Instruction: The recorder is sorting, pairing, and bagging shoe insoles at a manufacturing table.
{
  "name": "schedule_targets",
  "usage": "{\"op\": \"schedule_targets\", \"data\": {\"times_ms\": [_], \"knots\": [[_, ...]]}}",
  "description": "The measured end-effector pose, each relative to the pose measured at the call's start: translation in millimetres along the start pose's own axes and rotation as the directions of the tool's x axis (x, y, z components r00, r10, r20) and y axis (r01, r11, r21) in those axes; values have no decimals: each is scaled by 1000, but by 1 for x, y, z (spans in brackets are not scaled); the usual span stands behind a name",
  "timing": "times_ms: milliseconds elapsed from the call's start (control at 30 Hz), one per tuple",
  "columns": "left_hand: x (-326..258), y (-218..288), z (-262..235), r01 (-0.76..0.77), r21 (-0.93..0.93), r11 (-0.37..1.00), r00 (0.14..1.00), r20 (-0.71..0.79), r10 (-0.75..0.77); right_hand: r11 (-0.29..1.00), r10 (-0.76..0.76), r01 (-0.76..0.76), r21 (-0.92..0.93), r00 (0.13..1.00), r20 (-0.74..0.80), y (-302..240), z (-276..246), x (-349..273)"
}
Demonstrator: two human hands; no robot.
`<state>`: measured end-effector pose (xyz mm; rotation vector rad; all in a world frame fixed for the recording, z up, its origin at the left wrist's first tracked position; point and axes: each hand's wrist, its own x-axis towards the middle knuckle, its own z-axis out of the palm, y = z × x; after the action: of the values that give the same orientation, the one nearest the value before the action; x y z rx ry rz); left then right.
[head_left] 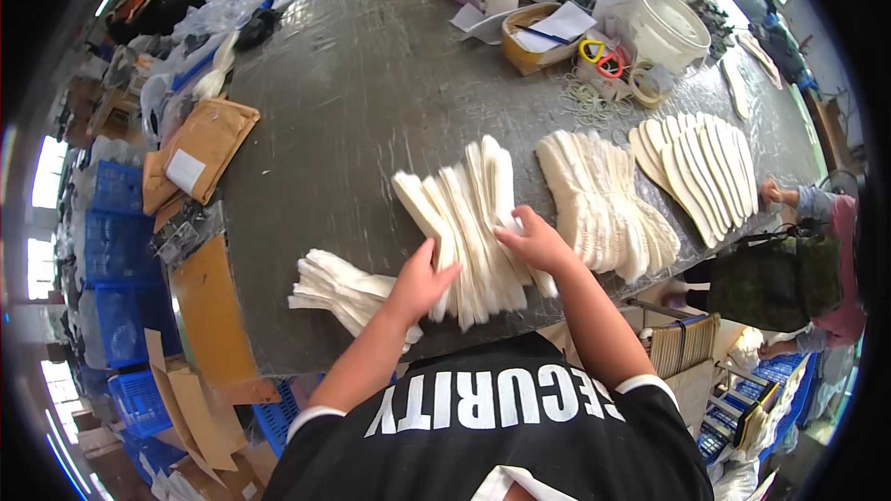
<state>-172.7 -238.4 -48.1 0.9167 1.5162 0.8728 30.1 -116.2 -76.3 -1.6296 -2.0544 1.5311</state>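
Note:
A row of cream, fleecy insoles (pixel 469 250) stands on edge near the table's front edge, squeezed between my two hands. My left hand (pixel 422 280) is closed against the left end of this stack, thumb toward the insoles. On the other end, my right hand (pixel 536 239) grips with bent fingers. Just right of it lies a second, thicker bundle of insoles (pixel 599 199), pinched in at its middle. Farther right, more insoles (pixel 701 172) are fanned out flat and overlapping. A smaller bundle (pixel 339 288) lies to the left, partly behind my left forearm.
At the back stand a white bucket (pixel 670 26), scissors (pixel 611 62), tape rolls (pixel 650 85), a cardboard box (pixel 540 42) and loose rubber bands (pixel 594 100). A brown padded envelope (pixel 206 150) lies at the left edge. Another person (pixel 817 260) is at the right table edge.

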Motion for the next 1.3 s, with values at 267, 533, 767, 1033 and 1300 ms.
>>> {"op": "schedule_targets", "data": {"times_ms": [267, 533, 767, 1033, 1300], "knots": [[-89, -88, -91, -15, -447, 894, 748, -599, -286, 951, 18, -39, 308, 997, 71, 2, 19, 21], [-4, -72, -136, 75, -495, 866, 997, 10, -80, 999, 38, -37, 18, 996, -77, -36, 62, 15], [4, -107, -187, -81, -358, 930, 989, 87, 120, 910, -356, 230, -344, 859, -368, -46, 79, -58], [59, 6, -108, -102, -581, 808, 920, 254, 298, 769, -497, 594, 235, 788, -363, -54, 74, -111], [24, 43, 1, 140, -811, 568, 934, 299, 196, 543, -603, 774, 327, 630, -489, -39, 33, -134]]}}
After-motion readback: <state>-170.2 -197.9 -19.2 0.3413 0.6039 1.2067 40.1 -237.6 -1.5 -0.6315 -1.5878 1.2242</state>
